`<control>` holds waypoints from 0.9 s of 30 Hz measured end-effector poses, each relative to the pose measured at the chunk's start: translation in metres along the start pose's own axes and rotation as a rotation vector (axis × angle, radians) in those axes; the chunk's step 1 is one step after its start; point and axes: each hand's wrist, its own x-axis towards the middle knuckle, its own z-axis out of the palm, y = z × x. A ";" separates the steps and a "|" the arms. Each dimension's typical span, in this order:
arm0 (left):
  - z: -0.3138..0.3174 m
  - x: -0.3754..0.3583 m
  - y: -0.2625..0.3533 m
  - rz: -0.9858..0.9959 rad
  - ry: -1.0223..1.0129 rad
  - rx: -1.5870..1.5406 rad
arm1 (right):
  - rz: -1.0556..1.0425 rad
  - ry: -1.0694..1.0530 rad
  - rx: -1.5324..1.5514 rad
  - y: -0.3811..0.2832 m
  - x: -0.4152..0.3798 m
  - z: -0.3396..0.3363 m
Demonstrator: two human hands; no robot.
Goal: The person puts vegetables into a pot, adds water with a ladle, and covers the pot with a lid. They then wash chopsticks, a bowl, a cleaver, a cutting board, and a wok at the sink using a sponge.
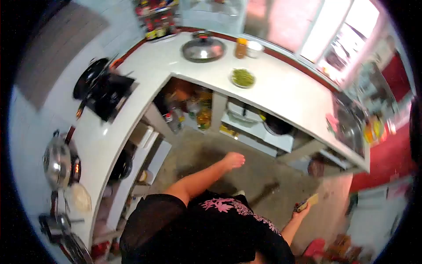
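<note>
My left hand [235, 161] hangs over the floor in front of me, its fingers loosely stretched and nothing visible in them. Low on the right, my right hand [302, 212] is closed around a flat, pale yellow piece with a dark patterned part [312, 200]; blur hides what exactly it is. Neither hand touches the counter. On the white counter [290, 103] ahead stands a plate of chopped green vegetables [243, 78]. Behind it are an orange-brown jar [241, 48], a white container [254, 49] and a lidded pan [203, 47].
A gas stove with a black wok [91, 79] sits at the left, near a lidded steel pot [58, 160]. The sink [349, 125] is at the right end. Open shelves below hold bottles [204, 115] and bowls. A spice rack [157, 21] stands in the corner.
</note>
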 end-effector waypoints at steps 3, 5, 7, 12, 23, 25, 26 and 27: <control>-0.040 -0.009 0.018 0.033 0.054 -0.235 | 0.073 -0.156 -0.081 0.012 0.028 0.111; -0.050 -0.006 0.042 0.050 0.181 -0.231 | 0.097 -0.311 -0.092 0.028 0.052 0.169; -0.076 0.007 0.066 0.198 0.150 -0.354 | 0.196 -0.481 -0.092 0.046 0.075 0.228; -0.097 -0.018 0.171 0.423 0.258 -0.627 | 0.440 -0.915 -0.142 0.082 0.059 0.413; -0.192 -0.236 0.215 1.178 0.285 -1.010 | 0.768 -1.410 -0.526 0.216 -0.166 0.625; -0.224 -0.282 0.204 1.291 0.179 -1.180 | 0.894 -1.472 -0.532 0.247 -0.201 0.633; -0.234 -0.305 0.204 1.355 0.189 -1.214 | 0.995 -1.558 -0.524 0.276 -0.207 0.639; -0.246 -0.328 0.203 1.402 0.266 -1.167 | 1.095 -1.642 -0.514 0.298 -0.225 0.640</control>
